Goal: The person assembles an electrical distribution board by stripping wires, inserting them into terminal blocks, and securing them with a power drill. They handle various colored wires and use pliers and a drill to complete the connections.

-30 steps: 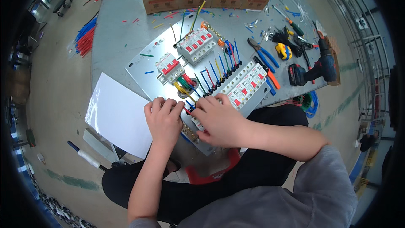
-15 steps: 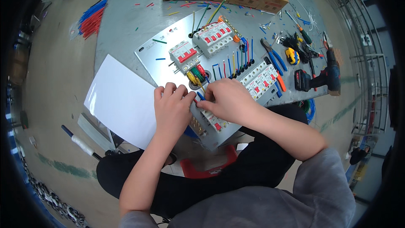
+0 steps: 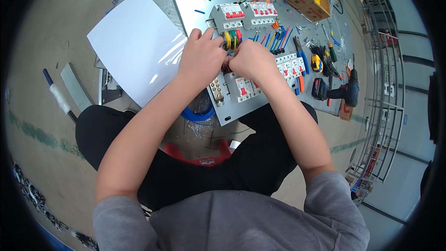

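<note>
Both my hands meet over a silver mounting plate (image 3: 193,16), fingertips almost touching below a bundle of yellow, green and red wires (image 3: 232,39). My left hand (image 3: 203,58) and my right hand (image 3: 253,63) are closed in a pinch on a thin wire. A bit of blue shows between them; the rest is hidden by fingers. Just beyond stand two circuit breakers, a smaller one (image 3: 227,15) and a wider one (image 3: 260,14). Nearer me, a row of breakers (image 3: 244,88) runs partly under my right hand, beside a brass terminal bar (image 3: 216,92).
A white sheet (image 3: 137,42) lies left of the plate. Toward the right are pliers (image 3: 302,58), a yellow tape measure (image 3: 317,63), a screwdriver (image 3: 332,51) and a cordless drill (image 3: 344,91). A cardboard box (image 3: 314,11) stands at the back. Blue wire coil (image 3: 199,115) shows below the plate.
The view has shifted and turned, so the plate and hands sit higher in the picture. My hands stay together at about the same spot on the plate, still pinching.
</note>
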`<act>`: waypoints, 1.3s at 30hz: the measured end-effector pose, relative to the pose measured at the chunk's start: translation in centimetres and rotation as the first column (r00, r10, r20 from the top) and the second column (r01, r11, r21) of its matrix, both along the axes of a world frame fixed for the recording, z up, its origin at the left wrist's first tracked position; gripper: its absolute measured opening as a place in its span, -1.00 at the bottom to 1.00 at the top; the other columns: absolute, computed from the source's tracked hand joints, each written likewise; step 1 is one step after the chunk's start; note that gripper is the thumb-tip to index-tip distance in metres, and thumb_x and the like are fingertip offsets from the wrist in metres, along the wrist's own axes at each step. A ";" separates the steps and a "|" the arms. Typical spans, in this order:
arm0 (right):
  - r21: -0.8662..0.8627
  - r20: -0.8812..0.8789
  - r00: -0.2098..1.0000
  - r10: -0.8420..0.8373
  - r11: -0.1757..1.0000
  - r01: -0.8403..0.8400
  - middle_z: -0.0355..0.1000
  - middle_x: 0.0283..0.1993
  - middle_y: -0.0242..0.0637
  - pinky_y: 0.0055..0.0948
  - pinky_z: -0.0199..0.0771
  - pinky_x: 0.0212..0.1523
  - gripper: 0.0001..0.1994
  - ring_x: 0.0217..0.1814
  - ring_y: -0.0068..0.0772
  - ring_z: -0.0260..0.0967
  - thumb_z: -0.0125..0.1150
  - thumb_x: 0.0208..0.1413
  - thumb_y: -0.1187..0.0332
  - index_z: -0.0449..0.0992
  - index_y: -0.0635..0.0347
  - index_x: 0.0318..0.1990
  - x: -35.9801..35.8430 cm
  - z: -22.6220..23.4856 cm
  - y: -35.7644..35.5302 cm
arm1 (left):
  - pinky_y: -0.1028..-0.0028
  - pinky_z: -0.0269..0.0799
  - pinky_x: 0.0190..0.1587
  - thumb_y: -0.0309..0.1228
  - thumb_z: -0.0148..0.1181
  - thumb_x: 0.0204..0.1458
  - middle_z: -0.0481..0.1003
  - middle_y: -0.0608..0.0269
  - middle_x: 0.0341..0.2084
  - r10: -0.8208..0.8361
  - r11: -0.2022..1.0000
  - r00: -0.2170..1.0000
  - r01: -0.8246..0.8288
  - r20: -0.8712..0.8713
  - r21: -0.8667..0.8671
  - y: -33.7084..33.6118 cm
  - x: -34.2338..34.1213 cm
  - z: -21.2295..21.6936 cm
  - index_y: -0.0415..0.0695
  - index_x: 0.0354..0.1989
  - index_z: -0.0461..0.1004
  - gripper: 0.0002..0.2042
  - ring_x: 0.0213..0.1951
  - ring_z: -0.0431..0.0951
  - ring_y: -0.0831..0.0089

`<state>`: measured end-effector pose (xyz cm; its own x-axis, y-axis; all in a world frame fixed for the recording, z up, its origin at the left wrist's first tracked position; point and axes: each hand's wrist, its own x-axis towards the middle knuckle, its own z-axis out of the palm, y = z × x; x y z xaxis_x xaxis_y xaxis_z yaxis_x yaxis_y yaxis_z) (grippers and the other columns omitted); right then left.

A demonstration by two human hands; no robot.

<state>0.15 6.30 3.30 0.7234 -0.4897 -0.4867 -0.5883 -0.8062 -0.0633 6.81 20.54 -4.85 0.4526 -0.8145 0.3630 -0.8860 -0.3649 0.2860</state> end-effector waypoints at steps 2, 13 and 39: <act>-0.008 -0.002 1.000 -0.001 1.000 0.001 0.72 -0.16 0.06 -0.04 0.73 -0.01 -0.55 -0.06 0.13 0.72 0.48 0.08 -0.02 0.77 0.29 -0.23 0.1 0.2 0.2 | 0.29 0.30 0.04 -0.53 0.38 -0.11 0.57 0.46 -0.38 0.008 0.999 1.000 -0.008 -0.013 0.033 0.2 -0.2 0.2 0.19 -0.33 0.82 -0.74 -0.10 0.49 0.33; 0.321 0.309 0.894 0.324 0.850 -0.418 0.50 0.27 -0.02 -0.05 0.29 0.48 -0.29 0.45 0.07 0.37 0.58 0.12 0.05 0.50 0.14 0.38 -7.3 3.6 -5.8 | 0.10 0.18 0.29 -0.10 0.65 -0.12 0.50 0.17 0.06 -0.027 1.000 0.930 0.028 -0.365 -0.004 5.2 -5.5 2.7 -0.13 0.24 0.56 -0.28 0.20 0.41 0.14; 0.147 0.426 0.742 0.517 0.770 -0.621 0.46 0.16 -0.23 -0.12 0.28 0.45 -0.10 0.34 -0.16 0.40 0.78 -0.31 0.09 0.48 0.21 0.26 -9.0 2.1 -7.7 | 0.16 0.15 0.25 -0.30 0.54 0.03 0.56 0.27 -0.06 0.054 0.997 0.888 -0.070 -0.456 -0.018 2.1 -2.6 1.2 -0.09 -0.17 0.66 -0.75 0.13 0.32 0.13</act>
